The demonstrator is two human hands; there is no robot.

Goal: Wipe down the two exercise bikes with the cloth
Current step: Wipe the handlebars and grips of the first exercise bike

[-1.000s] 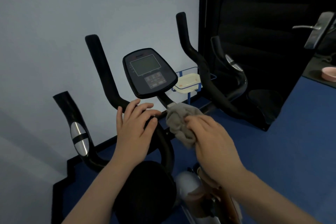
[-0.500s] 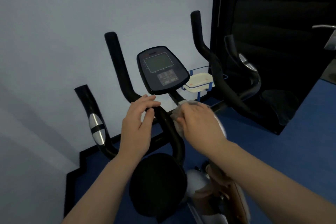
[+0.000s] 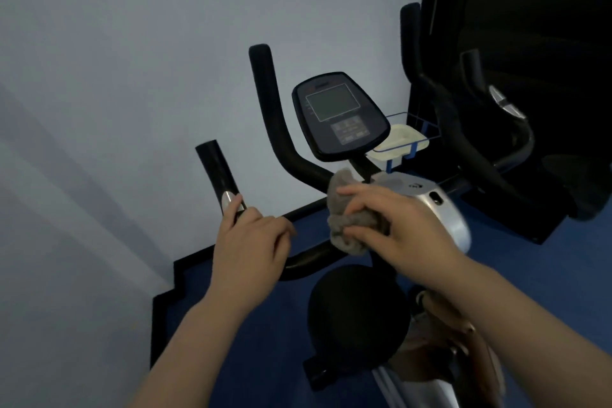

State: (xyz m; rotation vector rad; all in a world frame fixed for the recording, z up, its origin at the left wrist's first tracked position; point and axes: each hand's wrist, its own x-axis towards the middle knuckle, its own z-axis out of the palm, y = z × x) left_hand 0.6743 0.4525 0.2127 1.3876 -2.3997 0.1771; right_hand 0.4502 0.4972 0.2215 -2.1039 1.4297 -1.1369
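Observation:
One exercise bike fills the view: black console (image 3: pixel 341 116), tall black handlebars (image 3: pixel 271 116), round black seat (image 3: pixel 357 318) and silver body (image 3: pixel 443 212). My left hand (image 3: pixel 248 245) curls over the bend of the lower left grip (image 3: pixel 215 169), just below its silver sensor; the fingertips are blurred. My right hand (image 3: pixel 407 235) grips a crumpled grey cloth (image 3: pixel 347 225) and presses it on the bar junction under the console stem. No second bike can be made out.
A blue wire basket (image 3: pixel 414 129) holding a white tray sits behind the console. A pale wall stands close on the left, and a dark glossy panel (image 3: pixel 530 43) rises on the right behind the right handlebar (image 3: pixel 427 93). The floor (image 3: pixel 530 275) is blue.
My left hand has left the centre bar and shifted left onto the lower grip by the sensor. The right hand with the cloth stays at the junction, more cloth showing. The view has swung left.

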